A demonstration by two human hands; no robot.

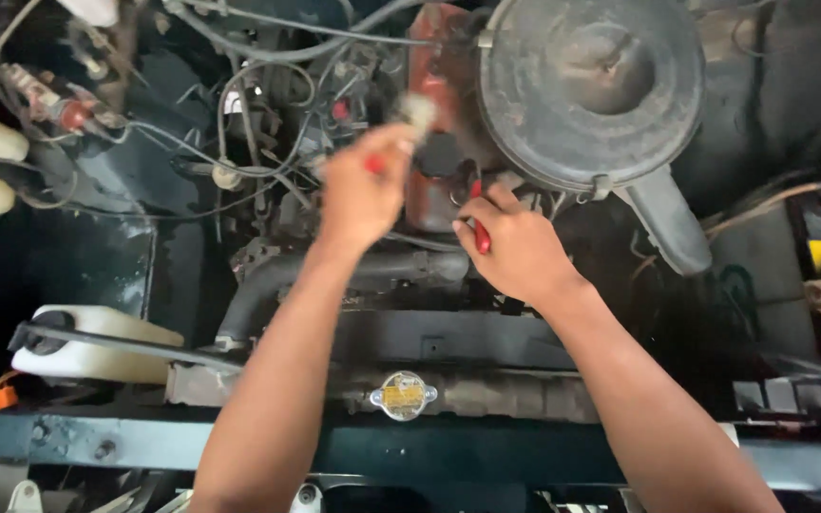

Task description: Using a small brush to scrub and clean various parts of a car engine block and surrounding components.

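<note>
A person's left hand (363,195) is curled shut around a small tool with a red handle (374,163), its pale, blurred tip (417,109) raised over the middle of an old engine bay. The right hand (515,245) is closed on a second red-handled tool (480,231), thumb and fingers wrapped about the grip, with the working end pointing up toward the rust-red engine block (429,57); what that end touches cannot be made out. Both hands work close together, just beside the black oil filler cap (441,152) and to the left of the large round grey metal air cleaner housing (589,85), whose snout (665,220) slants down to the right. A dark rubber radiator hose (268,285) curves below the left wrist. Nearer the camera, between the two forearms, a round silver radiator cap with a yellow label (403,395) sits on the top of the radiator (505,394). A white plastic fluid reservoir (87,347) stands at the left, crossed by a thin black rod (125,344). Grey wires and hoses (239,114) tangle behind the left hand. A dark blue-green painted front crossmember (192,442) runs along the bottom.
</note>
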